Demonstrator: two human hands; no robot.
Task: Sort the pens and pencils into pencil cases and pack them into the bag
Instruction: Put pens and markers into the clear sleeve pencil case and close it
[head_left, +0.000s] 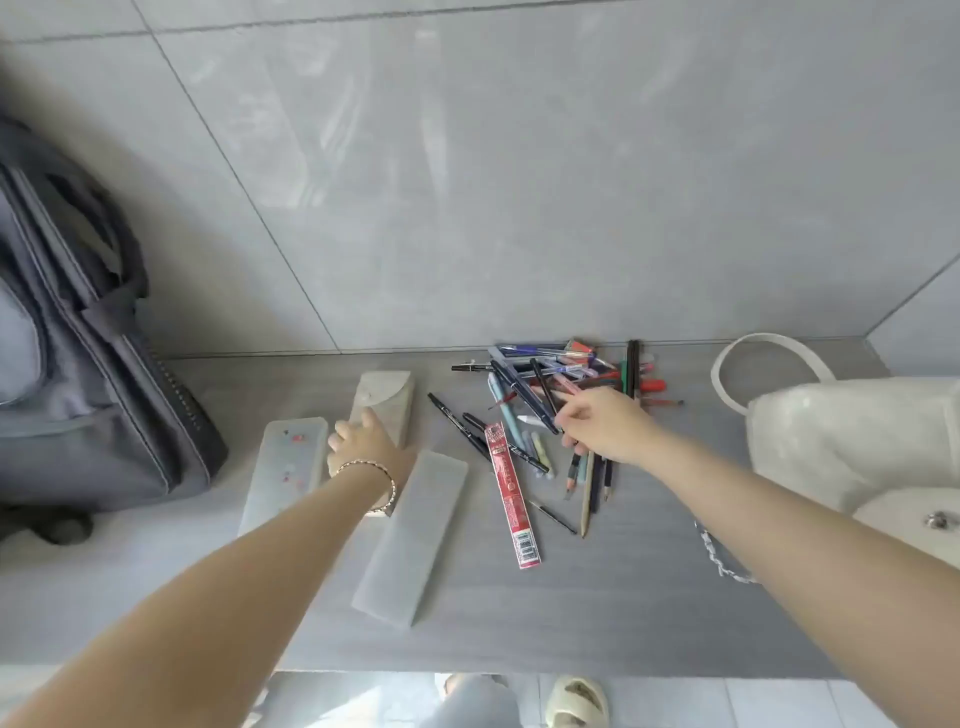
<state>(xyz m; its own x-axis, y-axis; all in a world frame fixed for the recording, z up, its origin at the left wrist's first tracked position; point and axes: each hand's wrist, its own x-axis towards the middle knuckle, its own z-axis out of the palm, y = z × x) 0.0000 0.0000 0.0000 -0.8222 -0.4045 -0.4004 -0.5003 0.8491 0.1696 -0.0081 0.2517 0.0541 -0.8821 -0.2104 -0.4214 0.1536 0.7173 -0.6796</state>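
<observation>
A loose pile of pens and pencils (561, 374) lies on the grey counter against the wall. My right hand (605, 426) reaches into the pile, its fingers curled round several pencils (589, 483) whose tips stick out toward me. My left hand (363, 439) rests on a pale pouch-style pencil case (387, 397) with a rounded flap. A frosted case with red dots (285, 467) lies to its left, and a plain frosted case (413, 535) to its right. A red refill packet (511, 493) lies between the cases and the pile. The grey backpack (78, 364) stands at far left.
A white handbag (852, 431) with a looped handle sits at the right, and a thin chain (719, 556) lies beside it. The counter's front edge (519, 667) runs across the bottom, with feet in sandals below. A tiled wall closes off the back.
</observation>
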